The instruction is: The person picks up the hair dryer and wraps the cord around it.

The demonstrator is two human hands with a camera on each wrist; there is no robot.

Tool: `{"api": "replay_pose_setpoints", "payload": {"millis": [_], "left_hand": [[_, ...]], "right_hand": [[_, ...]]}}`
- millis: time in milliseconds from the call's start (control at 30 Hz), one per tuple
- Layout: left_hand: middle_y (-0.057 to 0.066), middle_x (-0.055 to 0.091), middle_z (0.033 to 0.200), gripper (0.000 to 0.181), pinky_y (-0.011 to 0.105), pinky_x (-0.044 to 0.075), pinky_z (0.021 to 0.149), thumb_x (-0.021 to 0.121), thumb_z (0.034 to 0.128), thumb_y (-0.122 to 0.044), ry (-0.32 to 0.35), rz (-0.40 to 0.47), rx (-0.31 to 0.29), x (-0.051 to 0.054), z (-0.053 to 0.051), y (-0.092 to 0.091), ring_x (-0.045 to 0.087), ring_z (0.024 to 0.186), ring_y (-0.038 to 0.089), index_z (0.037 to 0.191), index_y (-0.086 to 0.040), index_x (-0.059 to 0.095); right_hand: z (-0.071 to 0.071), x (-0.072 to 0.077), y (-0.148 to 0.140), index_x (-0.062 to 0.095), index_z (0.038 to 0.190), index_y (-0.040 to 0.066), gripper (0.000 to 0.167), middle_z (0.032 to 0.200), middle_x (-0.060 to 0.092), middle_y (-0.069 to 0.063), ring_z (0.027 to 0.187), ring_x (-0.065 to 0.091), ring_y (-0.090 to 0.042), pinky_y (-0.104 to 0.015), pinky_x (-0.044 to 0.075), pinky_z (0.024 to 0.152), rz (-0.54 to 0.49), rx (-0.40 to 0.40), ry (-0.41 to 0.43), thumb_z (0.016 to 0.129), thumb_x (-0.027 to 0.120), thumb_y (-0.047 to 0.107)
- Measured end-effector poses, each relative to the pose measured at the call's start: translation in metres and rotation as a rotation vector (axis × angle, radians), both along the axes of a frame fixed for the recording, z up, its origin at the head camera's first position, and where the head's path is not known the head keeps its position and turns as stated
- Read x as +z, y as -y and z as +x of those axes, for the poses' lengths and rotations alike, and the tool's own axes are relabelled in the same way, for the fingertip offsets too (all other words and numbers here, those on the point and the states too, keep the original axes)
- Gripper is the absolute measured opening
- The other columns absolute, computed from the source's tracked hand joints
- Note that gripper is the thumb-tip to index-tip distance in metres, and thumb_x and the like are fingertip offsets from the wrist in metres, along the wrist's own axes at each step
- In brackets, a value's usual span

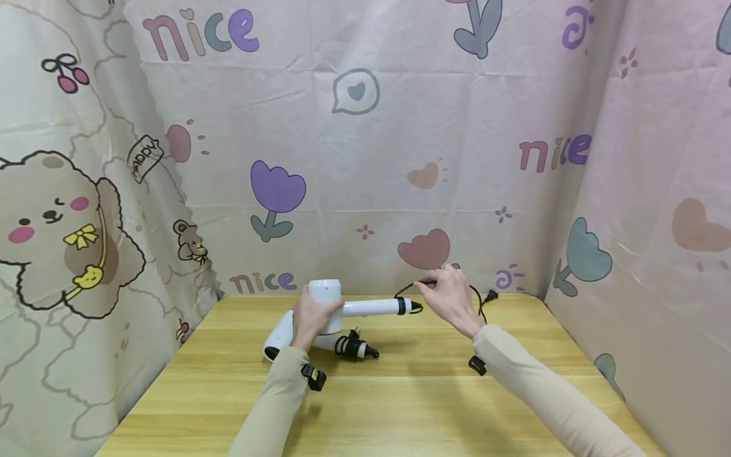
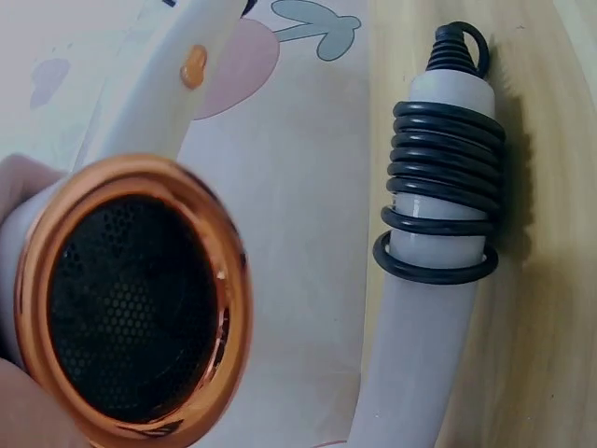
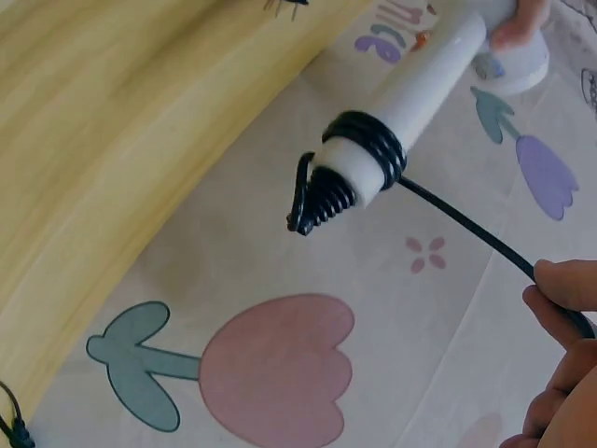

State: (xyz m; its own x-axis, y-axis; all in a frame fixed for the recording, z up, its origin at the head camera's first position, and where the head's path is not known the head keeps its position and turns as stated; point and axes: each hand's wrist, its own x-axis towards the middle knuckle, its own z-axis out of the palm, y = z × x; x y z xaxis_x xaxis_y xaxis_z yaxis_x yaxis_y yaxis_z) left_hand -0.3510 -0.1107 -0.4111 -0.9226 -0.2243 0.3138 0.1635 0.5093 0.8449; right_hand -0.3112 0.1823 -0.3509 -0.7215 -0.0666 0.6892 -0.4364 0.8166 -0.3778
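My left hand (image 1: 308, 318) grips the barrel of a white hair dryer (image 1: 324, 293), holding it above the table with its handle pointing right. The left wrist view shows its copper-rimmed grille (image 2: 131, 308). A few turns of black cord (image 3: 368, 145) circle the handle's end. From these turns a taut length of cord runs to my right hand (image 1: 451, 295), which pinches it between thumb and fingers. The cord's plug (image 1: 491, 296) hangs beyond that hand. Beneath my left hand, a second white hair dryer (image 1: 278, 336) lies on the table, its cord (image 2: 446, 159) wound in several turns round its handle.
The light wooden table (image 1: 400, 406) ends at a patterned curtain (image 1: 365, 158) behind, with more curtain at both sides. The second dryer's plug (image 1: 355, 333) sticks up beside its wound cord.
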Motion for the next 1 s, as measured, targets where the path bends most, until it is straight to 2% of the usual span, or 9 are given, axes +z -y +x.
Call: {"api": "replay_pose_setpoints", "payload": {"millis": [267,467,567,700,800,900,1000], "left_hand": [[0.018,0.063,0.102,0.089,0.037,0.051,0.068,0.082,0.0685,-0.043,-0.041,0.021,0.116,-0.003,-0.003,0.000,0.061,0.086,0.033,0.137,-0.005,0.041],[0.020,0.061,0.109,0.091,0.044,0.052,0.077,0.082,0.0689,-0.043,-0.017,0.095,0.137,-0.006,-0.004,0.000,0.058,0.096,0.036,0.140,-0.004,0.040],[0.020,0.059,0.113,0.094,0.045,0.049,0.081,0.083,0.0686,-0.044,-0.004,0.140,0.150,-0.008,-0.005,-0.002,0.055,0.101,0.036,0.142,-0.005,0.039],[0.018,0.058,0.115,0.094,0.042,0.052,0.081,0.083,0.0684,-0.044,0.006,0.251,0.124,-0.008,-0.007,-0.007,0.056,0.101,0.033,0.143,-0.007,0.039],[0.016,0.057,0.116,0.091,0.040,0.055,0.080,0.085,0.0681,-0.042,0.024,0.354,0.091,-0.006,-0.009,-0.008,0.058,0.101,0.031,0.140,-0.009,0.041],[0.014,0.056,0.119,0.089,0.037,0.056,0.078,0.085,0.0682,-0.039,0.062,0.439,0.075,-0.004,-0.010,-0.008,0.057,0.102,0.029,0.140,-0.010,0.042],[0.014,0.054,0.123,0.087,0.034,0.055,0.077,0.085,0.0700,-0.036,0.106,0.532,0.038,-0.002,-0.010,-0.007,0.057,0.103,0.028,0.142,-0.012,0.042]], "right_hand": [[0.008,-0.018,0.007,0.080,0.078,0.015,0.008,0.071,0.072,0.004,0.061,0.042,-0.012,-0.029,0.033,0.065,-0.010,0.022,-0.013,0.080,0.076,0.022],[0.013,-0.033,0.008,0.081,0.081,0.016,0.008,0.074,0.073,0.004,0.061,0.039,-0.010,-0.028,0.032,0.062,-0.028,0.026,-0.002,0.082,0.074,0.022],[0.015,-0.040,0.005,0.081,0.084,0.017,0.009,0.079,0.075,0.005,0.063,0.042,-0.010,-0.029,0.035,0.066,-0.035,0.019,0.013,0.084,0.073,0.022],[0.017,-0.047,0.003,0.080,0.085,0.015,0.010,0.080,0.075,0.004,0.066,0.045,-0.009,-0.029,0.038,0.068,-0.049,0.013,0.007,0.085,0.072,0.021],[0.019,-0.052,0.003,0.080,0.086,0.014,0.010,0.073,0.070,0.005,0.066,0.043,-0.009,-0.029,0.037,0.066,-0.050,0.021,-0.026,0.086,0.072,0.019],[0.021,-0.057,0.001,0.080,0.088,0.013,0.010,0.065,0.063,0.007,0.064,0.040,-0.009,-0.028,0.035,0.064,-0.029,0.037,-0.052,0.086,0.072,0.017],[0.021,-0.062,-0.002,0.079,0.092,0.011,0.011,0.070,0.066,0.005,0.066,0.046,-0.011,-0.028,0.039,0.064,-0.037,0.068,-0.024,0.087,0.070,0.015]]}}
